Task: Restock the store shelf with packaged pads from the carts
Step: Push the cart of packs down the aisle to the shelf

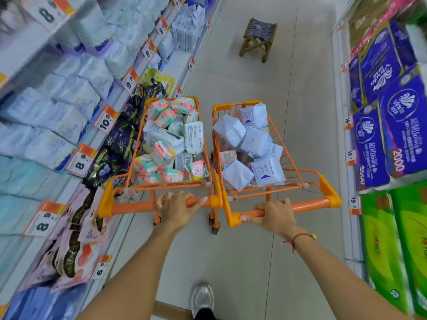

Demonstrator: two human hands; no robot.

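Note:
Two small orange carts stand side by side in the aisle. The left cart (147, 205) is heaped with pink, mint and white pad packs (169, 139). The right cart (307, 204) holds pale blue-white pad packs (251, 144). My left hand (179, 207) grips the left cart's handle bar. My right hand (276, 215) grips the right cart's handle bar. The store shelf (69, 116) runs along the left, filled with pale blue packs above and dark and pink packs lower down.
Price tags (105, 122) line the left shelf edges. On the right stand stacked blue tissue packs (390, 125) and green boxes (392, 250). A small wooden stool (258, 39) sits on the tiled floor ahead. My shoe (202, 299) shows at the bottom.

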